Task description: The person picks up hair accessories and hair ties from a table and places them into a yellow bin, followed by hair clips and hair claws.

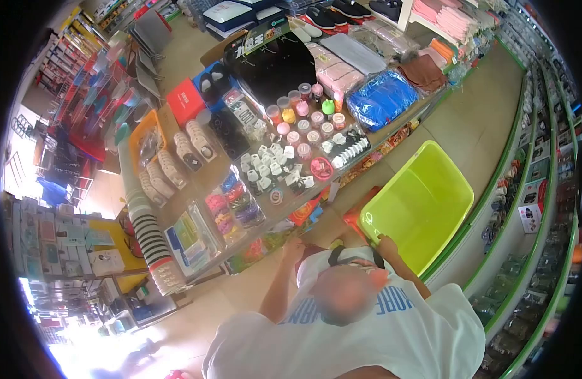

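A large lime-green plastic tub [423, 208] is tilted on my right side, its hollow facing up. My right hand [386, 245] grips the near rim of this tub, fingers closed over the edge. My left hand [295, 245] hangs low in front of my white T-shirt [379, 335], close to the front edge of the display table [231, 252]. Its fingers are small and partly hidden, and I cannot tell whether they hold anything. A red-orange object [360, 215] shows beneath the tub's left side.
The table carries white plugs [266, 165], small jars [313, 136], bagged hair ties [234, 205], a blue packaged cloth [382, 98] and a black pan-like item [272, 66]. Green-edged shelves [531, 234] with glassware curve along the right. Tiled aisle floor [468, 126] runs between.
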A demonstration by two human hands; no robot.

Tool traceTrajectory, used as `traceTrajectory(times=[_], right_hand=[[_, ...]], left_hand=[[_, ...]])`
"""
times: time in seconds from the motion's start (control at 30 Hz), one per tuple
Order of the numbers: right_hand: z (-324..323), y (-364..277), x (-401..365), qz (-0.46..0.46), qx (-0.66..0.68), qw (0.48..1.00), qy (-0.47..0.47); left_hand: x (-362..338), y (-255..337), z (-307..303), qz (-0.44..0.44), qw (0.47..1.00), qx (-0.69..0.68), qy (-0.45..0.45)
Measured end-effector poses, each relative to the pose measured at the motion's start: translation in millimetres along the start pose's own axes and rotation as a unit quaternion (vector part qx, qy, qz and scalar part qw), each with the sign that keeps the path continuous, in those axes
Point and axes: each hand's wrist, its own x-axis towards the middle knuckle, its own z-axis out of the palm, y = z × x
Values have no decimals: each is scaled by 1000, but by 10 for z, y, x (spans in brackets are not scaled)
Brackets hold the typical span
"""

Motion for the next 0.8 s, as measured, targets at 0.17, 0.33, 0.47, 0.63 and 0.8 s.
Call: traceTrajectory(times=[0.17,0.33,0.47,0.63,0.8], right_hand=[[240,161,-7,16,58,998,-22],[188,171,-19,26,48,996,-65],[130,81,-49,30,45,997,-55],[200,107,-7,0,57,997,-48],[262,196,37,-16,62,997,-49]], left_hand=[[-159,-915,889,-322,927,-185,-46],[15,-855,795,-371,905,-207,-27],[7,-669,820,-292,947,-124,-52],[63,-516,402,-335,935,-71,-95],[121,-618,325,-324,939,-41,-107]])
